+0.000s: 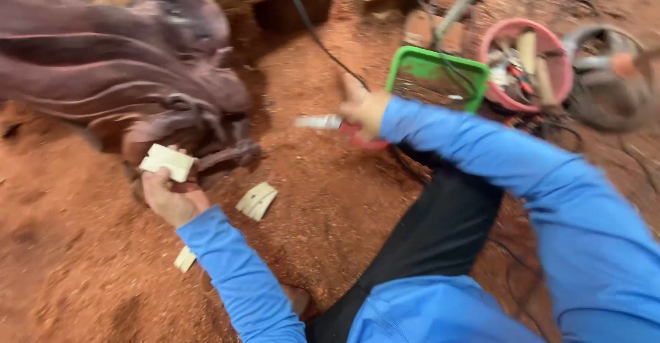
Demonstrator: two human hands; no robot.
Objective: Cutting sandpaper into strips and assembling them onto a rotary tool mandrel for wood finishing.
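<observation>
My left hand grips a folded pale sheet of sandpaper and presses it against the lower edge of a large dark reddish carved wooden piece lying on the ground. My right hand is closed around a red-handled tool with a whitish tip, held out over the sawdust, blurred by motion. Both arms wear blue sleeves.
Red sawdust covers the ground. Two more folded sandpaper pieces lie near my left arm. A green basket, a pink tub with tools, a round grey container and black cables sit at the back right.
</observation>
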